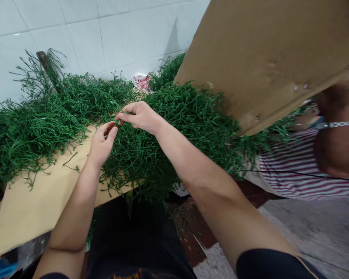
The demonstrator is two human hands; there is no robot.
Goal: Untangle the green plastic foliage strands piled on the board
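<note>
My right hand (141, 116) is closed, thumb and fingers pinching a thin green sprig. Just below and to its left, my left hand (102, 140) has its thumb and forefinger drawn together at the same sprig, the fingertips of both hands almost meeting. The piece between them is small and partly hidden by the fingers. Both hands are over the edge of a large heap of green sprigs (189, 128), thin stems with small forked tips that look like artificial greenery. A second heap of sprigs (66, 104) spreads along the wall side to the left.
Tan cardboard (37, 201) covers the work surface, with a few loose stems on it. A big cardboard panel (267, 58) leans over the heap at right. White tiles (84, 42) line the back wall. Another person in a striped shirt (296, 166) is close on the right.
</note>
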